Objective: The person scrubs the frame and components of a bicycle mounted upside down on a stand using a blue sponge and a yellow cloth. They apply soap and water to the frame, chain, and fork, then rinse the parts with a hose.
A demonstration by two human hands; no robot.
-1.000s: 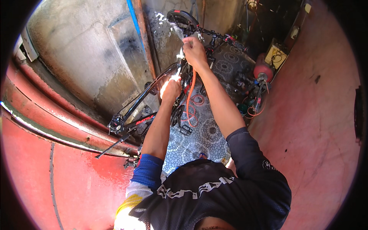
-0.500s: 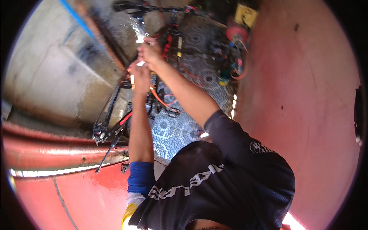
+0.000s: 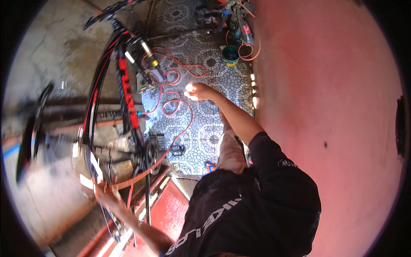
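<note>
A black bicycle with a red-marked frame tube [image 3: 126,92] stands on my left, its handlebar [image 3: 110,17] at the far end and its saddle [image 3: 29,143] out to the left. Down beside the rear of the frame, my left hand [image 3: 105,195] is closed on an orange hose [image 3: 132,180]. A blurred, bright patch of what looks like water spray lies just past that hand. My right hand [image 3: 198,92] hangs in the air over the tiled floor, apart from the bicycle. Its fingers look curled in, partly washed out by sunlight, and nothing shows in them.
The hose coils [image 3: 173,107] loop across the patterned tiles. Beyond them stand a green bucket [image 3: 230,55], a plastic bottle [image 3: 247,32] and pipework by the pink wall [image 3: 317,107] on my right. A pedal [image 3: 177,150] juts toward my legs. A red ledge [image 3: 171,201] lies nearby.
My hands were close together ahead of me near the spray. The left has swung back and left with the hose; the right has come away, nearer me. The view has turned.
</note>
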